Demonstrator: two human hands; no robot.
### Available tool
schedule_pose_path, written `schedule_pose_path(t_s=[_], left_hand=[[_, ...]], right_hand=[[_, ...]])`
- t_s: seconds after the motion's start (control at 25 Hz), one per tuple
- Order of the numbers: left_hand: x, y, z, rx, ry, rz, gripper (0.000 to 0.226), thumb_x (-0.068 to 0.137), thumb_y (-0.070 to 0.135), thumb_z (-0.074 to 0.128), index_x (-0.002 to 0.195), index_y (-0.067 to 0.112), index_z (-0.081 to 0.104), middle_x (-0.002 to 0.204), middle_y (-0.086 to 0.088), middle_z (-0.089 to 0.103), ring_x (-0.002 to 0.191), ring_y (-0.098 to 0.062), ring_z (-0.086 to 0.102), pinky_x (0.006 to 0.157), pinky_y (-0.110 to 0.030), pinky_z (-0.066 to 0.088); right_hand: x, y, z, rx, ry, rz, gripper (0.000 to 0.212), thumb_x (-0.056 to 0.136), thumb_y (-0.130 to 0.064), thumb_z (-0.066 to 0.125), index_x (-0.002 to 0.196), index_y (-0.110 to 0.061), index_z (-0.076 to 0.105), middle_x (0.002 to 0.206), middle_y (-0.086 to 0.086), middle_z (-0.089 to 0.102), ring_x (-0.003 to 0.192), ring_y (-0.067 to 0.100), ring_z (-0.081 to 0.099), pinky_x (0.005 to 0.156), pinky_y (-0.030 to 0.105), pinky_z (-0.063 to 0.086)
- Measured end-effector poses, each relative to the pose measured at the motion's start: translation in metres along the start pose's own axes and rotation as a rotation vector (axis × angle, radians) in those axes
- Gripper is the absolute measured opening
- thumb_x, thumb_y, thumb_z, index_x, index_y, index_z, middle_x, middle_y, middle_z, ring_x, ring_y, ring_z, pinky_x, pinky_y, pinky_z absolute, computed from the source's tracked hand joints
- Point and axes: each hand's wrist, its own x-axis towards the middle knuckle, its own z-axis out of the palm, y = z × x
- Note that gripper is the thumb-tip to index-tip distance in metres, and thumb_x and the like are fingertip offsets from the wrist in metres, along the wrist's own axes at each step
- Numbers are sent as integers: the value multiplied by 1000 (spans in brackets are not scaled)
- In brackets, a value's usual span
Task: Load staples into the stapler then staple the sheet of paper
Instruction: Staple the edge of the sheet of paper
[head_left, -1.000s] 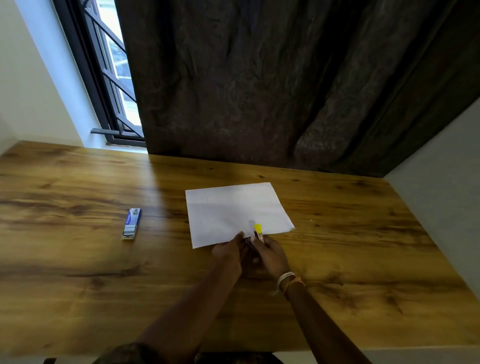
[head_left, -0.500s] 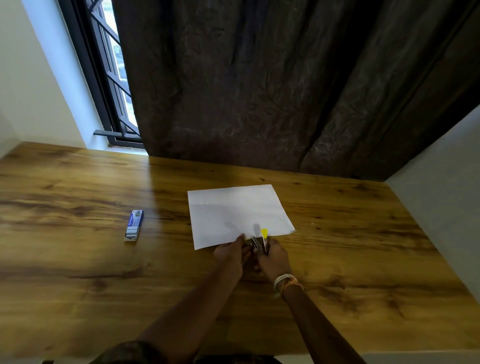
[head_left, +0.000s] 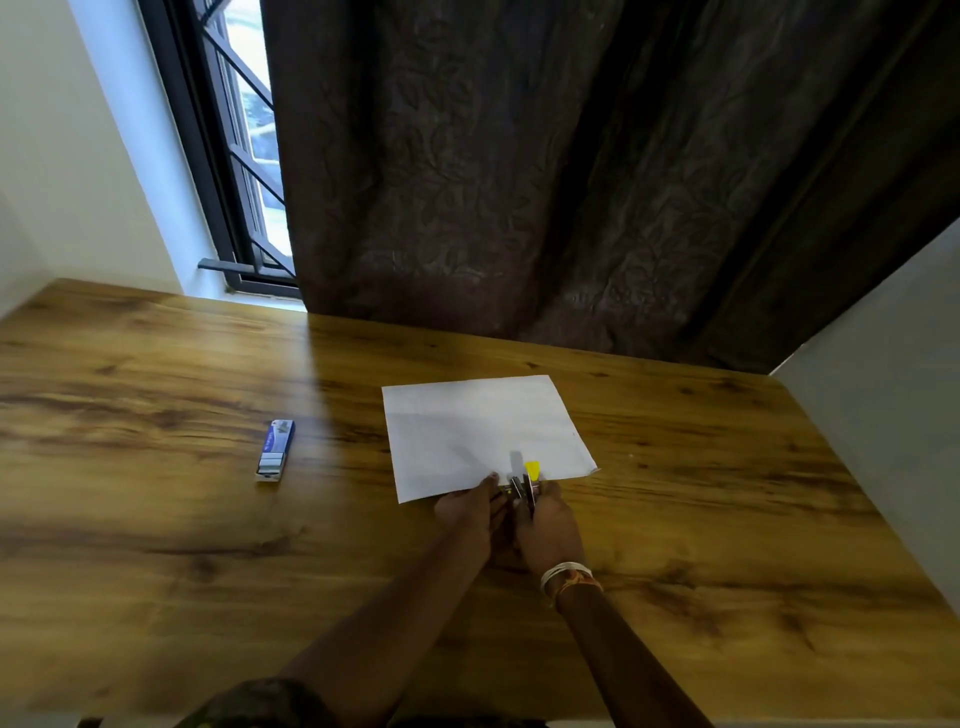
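Stapler (head_left: 523, 486), yellow-tipped: grasped by fingers of left hand (head_left: 467, 512) and right hand (head_left: 550, 525), over paper sheet's (head_left: 483, 431) near edge.

**Both hands closed together at mid-table**

Both forearms reach forward from the bottom edge and converge. Left hand (head_left: 467, 514) is curled, back up, fingertips pointing forward. Right hand (head_left: 550, 527) sits just beside it, touching, fingers wrapped around the stapler (head_left: 523, 486), which both hands grip. Right wrist wears white and orange bands (head_left: 567, 578). Left wrist bare.
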Motion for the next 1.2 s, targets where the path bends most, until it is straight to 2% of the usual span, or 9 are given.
schedule_pose_path(t_s=[0.16, 0.32, 0.4, 0.52, 0.6, 0.72, 0.88, 1.04, 1.2], left_hand=[[-3, 1, -1, -33, 26, 18, 33, 86, 2, 67, 116, -12, 61, 83, -18, 68, 56, -22, 67, 39, -23, 54], [-3, -1, -6, -6, 49, 34, 27, 82, 5, 73, 106, -7, 65, 80, -15, 71, 56, -21, 69, 43, -26, 54], [0, -2, -8, 43, 86, 27, 21, 79, 9, 77, 94, -1, 66, 78, -14, 73, 58, -23, 71, 47, -29, 55], [0, -1, -9, 44, 63, 16, 17, 79, 9, 76, 88, 1, 63, 72, -13, 72, 57, -26, 71, 52, -38, 59], [0, -1, -10, 56, 42, 13, 23, 79, 11, 77, 93, -2, 63, 81, -16, 73, 67, -32, 71, 64, -46, 60], [0, -3, -14, 95, 72, 58, 29, 69, 17, 85, 84, 9, 62, 82, -11, 72, 72, -31, 71, 62, -40, 59], [1, -3, -13, 119, 81, 62, 30, 64, 18, 87, 79, 14, 63, 78, -9, 73, 71, -28, 71, 64, -40, 61], [2, -4, -14, 116, 50, 36, 26, 71, 17, 84, 84, 7, 65, 68, -12, 74, 54, -27, 70, 54, -37, 58], [4, -2, -12, 116, 72, 43, 30, 70, 14, 85, 91, 7, 65, 84, -13, 74, 73, -30, 73, 69, -43, 62]], right_hand=[[3, -4, 4, 6, 7, -8, 37, 93, -16, 52, 123, 2, 43, 108, 21, 64, 101, 37, 61, 82, 39, 48], [0, -4, 5, 271, -35, 91, 28, 89, -15, 59, 113, -4, 49, 104, 17, 66, 96, 34, 64, 85, 45, 53], [-2, -4, 5, 503, -107, 185, 31, 89, -30, 61, 108, -8, 51, 102, 16, 67, 86, 31, 66, 75, 45, 57], [1, -7, 2, 640, -250, 323, 51, 88, -55, 51, 105, -7, 57, 92, 15, 68, 70, 26, 64, 57, 31, 52], [5, -8, -3, 713, -378, 380, 60, 85, -66, 43, 89, -10, 63, 74, 9, 63, 59, 20, 56, 54, 25, 42], [9, -10, -7, 1014, -558, 455, 64, 81, -72, 42, 82, -12, 63, 69, 8, 55, 57, 20, 50, 57, 29, 38], [13, -10, -2, 1050, -473, 464, 58, 82, -65, 48, 84, -10, 66, 70, 8, 62, 62, 21, 60, 64, 30, 50], [15, -9, -3, 1038, -404, 497, 65, 82, -72, 38, 63, -14, 59, 54, 3, 54, 43, 15, 50, 45, 23, 40], [18, -3, 0, 995, -376, 472, 63, 86, -68, 37, 61, -13, 57, 55, 3, 51, 42, 15, 45, 43, 22, 35]])
